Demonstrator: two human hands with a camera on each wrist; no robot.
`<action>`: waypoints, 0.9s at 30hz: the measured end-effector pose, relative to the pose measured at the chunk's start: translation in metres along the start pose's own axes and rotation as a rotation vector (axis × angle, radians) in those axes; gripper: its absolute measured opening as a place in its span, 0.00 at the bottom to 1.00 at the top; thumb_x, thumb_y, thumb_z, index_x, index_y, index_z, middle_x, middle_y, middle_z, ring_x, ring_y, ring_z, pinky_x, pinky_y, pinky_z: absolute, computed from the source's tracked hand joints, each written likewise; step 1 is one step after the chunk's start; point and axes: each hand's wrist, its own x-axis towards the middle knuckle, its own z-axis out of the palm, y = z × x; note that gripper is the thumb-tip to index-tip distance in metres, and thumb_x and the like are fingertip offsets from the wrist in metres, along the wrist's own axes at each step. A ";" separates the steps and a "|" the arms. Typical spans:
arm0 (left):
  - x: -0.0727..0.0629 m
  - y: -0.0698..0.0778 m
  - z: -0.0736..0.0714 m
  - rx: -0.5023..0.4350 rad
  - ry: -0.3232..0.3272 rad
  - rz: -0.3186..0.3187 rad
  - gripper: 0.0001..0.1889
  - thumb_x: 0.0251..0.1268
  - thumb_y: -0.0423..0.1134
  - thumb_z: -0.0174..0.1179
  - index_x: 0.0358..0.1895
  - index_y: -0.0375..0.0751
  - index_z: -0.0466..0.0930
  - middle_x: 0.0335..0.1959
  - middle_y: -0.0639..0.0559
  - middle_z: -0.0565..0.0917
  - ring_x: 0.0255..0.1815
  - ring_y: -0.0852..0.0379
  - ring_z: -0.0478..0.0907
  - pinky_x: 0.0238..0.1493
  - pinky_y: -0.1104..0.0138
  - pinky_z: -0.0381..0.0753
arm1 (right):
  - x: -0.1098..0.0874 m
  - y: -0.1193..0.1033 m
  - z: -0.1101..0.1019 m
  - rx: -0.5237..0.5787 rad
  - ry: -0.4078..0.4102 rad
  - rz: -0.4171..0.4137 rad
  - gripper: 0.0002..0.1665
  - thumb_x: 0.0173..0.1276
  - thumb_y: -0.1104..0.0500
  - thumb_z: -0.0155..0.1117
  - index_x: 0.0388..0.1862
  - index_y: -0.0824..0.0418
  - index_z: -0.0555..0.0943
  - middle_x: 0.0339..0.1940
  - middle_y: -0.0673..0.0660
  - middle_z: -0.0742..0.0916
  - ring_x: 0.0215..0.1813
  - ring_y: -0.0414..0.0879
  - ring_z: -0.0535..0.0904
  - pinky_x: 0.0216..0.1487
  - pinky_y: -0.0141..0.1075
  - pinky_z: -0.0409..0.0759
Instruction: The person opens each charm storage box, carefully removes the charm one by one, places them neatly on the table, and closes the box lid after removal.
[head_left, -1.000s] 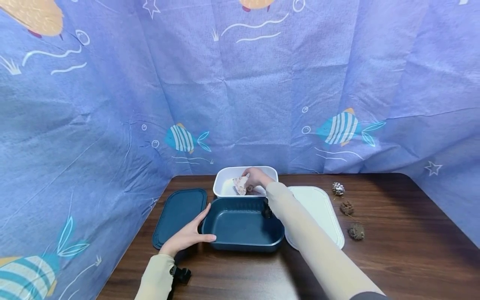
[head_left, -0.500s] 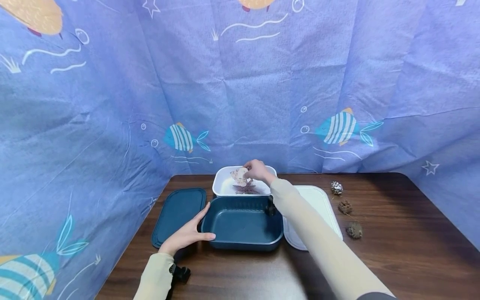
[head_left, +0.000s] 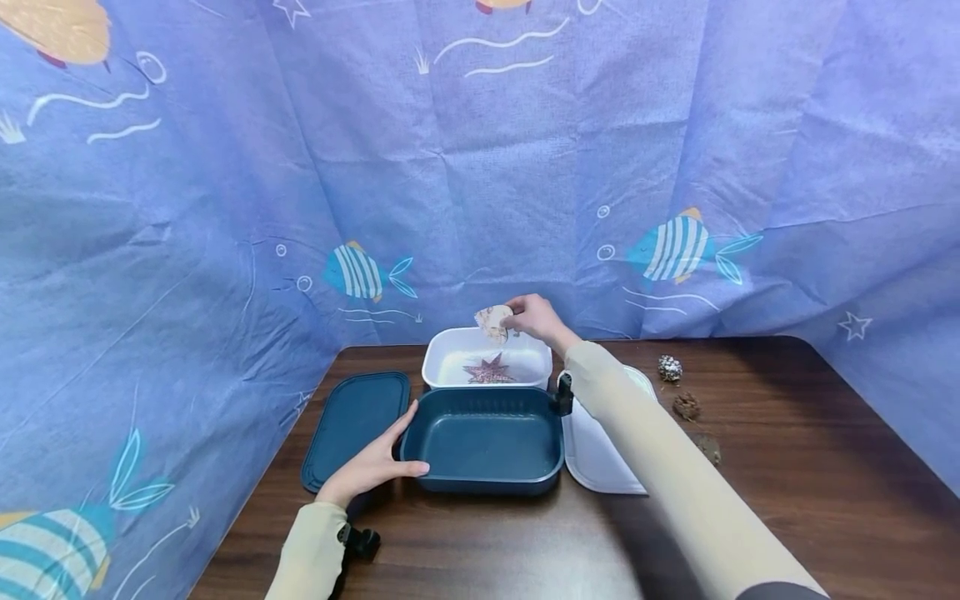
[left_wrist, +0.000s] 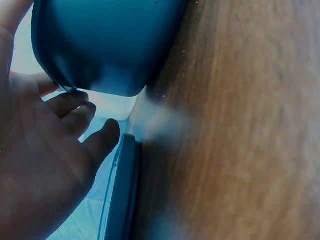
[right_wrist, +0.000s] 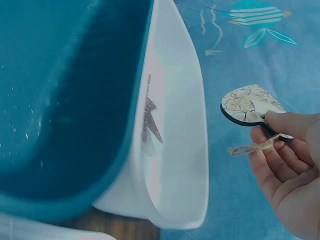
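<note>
Between thumb and fingers, my right hand (head_left: 538, 318) pinches a flat, crackle-patterned hanging ornament (right_wrist: 250, 105), perhaps heart-shaped, with a twine loop (right_wrist: 252, 148). It is raised above the far rim of a white container (head_left: 438, 363). On that container's floor lies a reddish-brown star ornament (head_left: 487, 369). My left hand (head_left: 369, 468) rests against the left end of a dark blue container (head_left: 487, 485), thumb and fingers spread along its side. In the left wrist view the fingers look relaxed beside the container's corner (left_wrist: 105, 50).
A dark blue lid (head_left: 356, 425) lies left of the containers, and a white lid (head_left: 600, 454) lies at the right, partly under my right arm. Several pinecone-like pieces, including a whitish one (head_left: 670, 367) and a brown one (head_left: 686, 406), sit farther right. A fish-print curtain hangs behind.
My right hand has lifted the ornament up out of the white container and slightly right, uncovering the star ornament. The left hand stays at the dark blue container.
</note>
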 end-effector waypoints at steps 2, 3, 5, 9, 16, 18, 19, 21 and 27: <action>0.000 0.001 0.000 -0.001 0.003 -0.001 0.56 0.60 0.53 0.72 0.83 0.63 0.39 0.84 0.48 0.41 0.82 0.39 0.36 0.72 0.32 0.47 | -0.001 -0.002 -0.007 0.008 0.015 0.006 0.24 0.72 0.61 0.65 0.65 0.68 0.78 0.53 0.65 0.86 0.51 0.59 0.84 0.57 0.53 0.80; 0.000 0.001 0.000 0.001 0.005 -0.001 0.56 0.60 0.53 0.71 0.83 0.63 0.39 0.84 0.48 0.41 0.82 0.39 0.36 0.72 0.32 0.47 | -0.002 -0.004 -0.011 0.010 0.024 0.009 0.24 0.72 0.61 0.65 0.65 0.68 0.78 0.53 0.65 0.86 0.52 0.59 0.84 0.57 0.52 0.80; 0.000 0.001 -0.001 0.004 0.009 -0.001 0.55 0.60 0.53 0.71 0.83 0.64 0.39 0.84 0.47 0.41 0.82 0.38 0.37 0.71 0.32 0.47 | -0.004 -0.006 -0.018 0.009 0.045 0.017 0.24 0.73 0.60 0.65 0.65 0.67 0.78 0.53 0.65 0.86 0.52 0.57 0.84 0.57 0.51 0.80; -0.001 0.001 -0.001 0.002 0.010 -0.002 0.55 0.61 0.53 0.71 0.83 0.65 0.39 0.84 0.49 0.42 0.82 0.39 0.37 0.71 0.32 0.47 | -0.007 -0.009 -0.031 0.007 0.085 0.030 0.25 0.73 0.59 0.65 0.67 0.64 0.78 0.55 0.64 0.85 0.54 0.56 0.83 0.57 0.50 0.80; -0.003 -0.001 0.003 -0.033 0.001 -0.025 0.54 0.63 0.51 0.69 0.83 0.66 0.38 0.84 0.50 0.41 0.82 0.40 0.35 0.72 0.32 0.46 | -0.017 -0.004 -0.051 -0.005 0.165 -0.010 0.24 0.74 0.59 0.62 0.66 0.65 0.78 0.56 0.65 0.85 0.54 0.56 0.82 0.54 0.49 0.81; -0.004 -0.001 0.004 -0.039 -0.002 -0.031 0.54 0.63 0.51 0.69 0.83 0.65 0.38 0.84 0.50 0.41 0.82 0.40 0.35 0.72 0.32 0.46 | -0.020 -0.003 -0.057 -0.019 0.179 -0.005 0.24 0.74 0.58 0.63 0.67 0.64 0.78 0.56 0.65 0.85 0.56 0.57 0.82 0.55 0.50 0.80; -0.005 -0.001 0.004 -0.040 -0.003 -0.032 0.54 0.63 0.51 0.69 0.83 0.65 0.38 0.84 0.50 0.41 0.82 0.40 0.35 0.72 0.32 0.46 | -0.022 -0.002 -0.061 -0.028 0.188 -0.001 0.25 0.74 0.58 0.63 0.67 0.63 0.78 0.57 0.65 0.85 0.57 0.57 0.81 0.55 0.50 0.79; -0.005 0.000 0.004 -0.039 -0.002 -0.036 0.54 0.63 0.52 0.70 0.83 0.66 0.38 0.84 0.51 0.41 0.82 0.40 0.35 0.72 0.32 0.46 | -0.025 -0.001 -0.068 -0.046 0.208 0.004 0.25 0.74 0.57 0.63 0.67 0.63 0.78 0.58 0.65 0.84 0.59 0.58 0.79 0.56 0.51 0.78; -0.003 0.002 0.002 -0.022 0.004 -0.030 0.54 0.62 0.52 0.70 0.83 0.64 0.38 0.84 0.49 0.41 0.82 0.39 0.36 0.72 0.32 0.47 | -0.035 0.001 -0.092 -0.067 0.257 -0.011 0.23 0.75 0.55 0.64 0.65 0.62 0.78 0.57 0.65 0.84 0.59 0.59 0.79 0.56 0.52 0.78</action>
